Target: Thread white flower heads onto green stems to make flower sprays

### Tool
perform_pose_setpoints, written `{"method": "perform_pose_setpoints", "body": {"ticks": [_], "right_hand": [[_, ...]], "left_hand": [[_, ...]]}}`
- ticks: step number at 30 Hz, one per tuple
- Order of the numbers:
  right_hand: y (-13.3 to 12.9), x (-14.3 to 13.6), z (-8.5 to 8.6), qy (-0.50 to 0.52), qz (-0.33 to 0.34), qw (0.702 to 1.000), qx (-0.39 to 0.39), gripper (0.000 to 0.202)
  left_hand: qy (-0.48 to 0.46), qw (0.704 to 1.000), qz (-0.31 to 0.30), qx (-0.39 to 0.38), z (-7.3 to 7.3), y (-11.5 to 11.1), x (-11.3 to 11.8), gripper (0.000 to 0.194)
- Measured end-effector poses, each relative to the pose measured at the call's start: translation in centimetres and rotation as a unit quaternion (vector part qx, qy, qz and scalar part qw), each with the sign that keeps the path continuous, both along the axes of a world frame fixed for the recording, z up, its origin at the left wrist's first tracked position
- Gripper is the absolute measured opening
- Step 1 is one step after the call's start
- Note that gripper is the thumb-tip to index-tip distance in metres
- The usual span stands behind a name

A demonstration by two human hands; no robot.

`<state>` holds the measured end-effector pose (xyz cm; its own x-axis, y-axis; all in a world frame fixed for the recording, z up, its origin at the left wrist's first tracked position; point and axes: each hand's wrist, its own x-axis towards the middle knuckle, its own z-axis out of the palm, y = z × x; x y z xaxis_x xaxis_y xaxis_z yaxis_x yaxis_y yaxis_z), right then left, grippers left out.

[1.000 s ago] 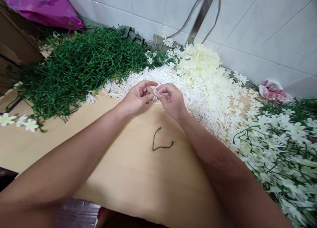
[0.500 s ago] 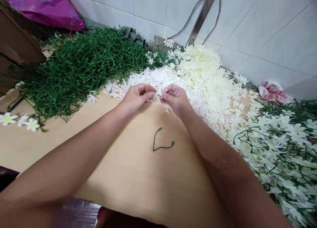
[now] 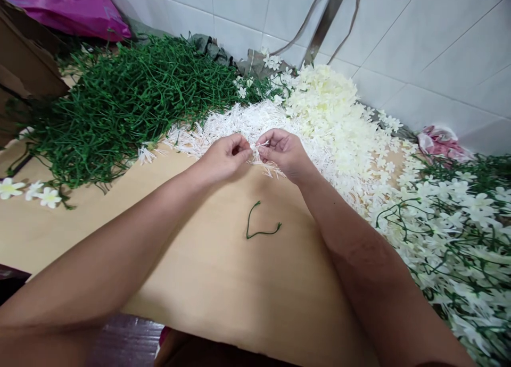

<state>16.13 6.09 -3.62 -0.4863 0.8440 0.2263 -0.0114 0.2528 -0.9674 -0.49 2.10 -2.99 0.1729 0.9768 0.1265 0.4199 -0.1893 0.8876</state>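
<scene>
My left hand and my right hand meet at the front of a heap of thin white plastic flower stamens. Thumb and forefinger of the right hand pinch a small white stamen piece. The left fingertips are pinched together close beside it; what they hold is too small to make out. On the board below the hands lies a bent green plastic stem, touched by neither hand. To the right of the stamens rises a pile of loose cream-white artificial petals.
A large heap of green stems lies at the left on the tan board. Finished-looking white flowers on stems fill the right side. A tiled wall closes the back. A cardboard box and a pink bag stand at the left.
The view has shifted slightly. Both hands stay together over the stamens; the right fingers have changed their pinch a little and the white piece shows more between them.
</scene>
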Motion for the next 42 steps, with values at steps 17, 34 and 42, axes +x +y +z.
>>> {"method": "perform_pose_setpoints", "body": {"ticks": [17,34,42], "right_hand": [[0.2,1.9,1.4,0.022,0.037,0.998,-0.042,0.039],[0.6,0.6,-1.9,0.039,-0.025,0.992,-0.117,0.044],[0.3,0.2,-1.9,0.029,-0.052,0.996,-0.067,0.046]], "left_hand": [[0.346,0.932,-0.109,0.01,0.6,-2.8,1.2,0.014],[-0.149,0.983,0.034,-0.098,-1.5,0.8,0.3,0.009],[-0.138,0.985,0.021,-0.103,-1.3,0.8,0.3,0.008]]}}
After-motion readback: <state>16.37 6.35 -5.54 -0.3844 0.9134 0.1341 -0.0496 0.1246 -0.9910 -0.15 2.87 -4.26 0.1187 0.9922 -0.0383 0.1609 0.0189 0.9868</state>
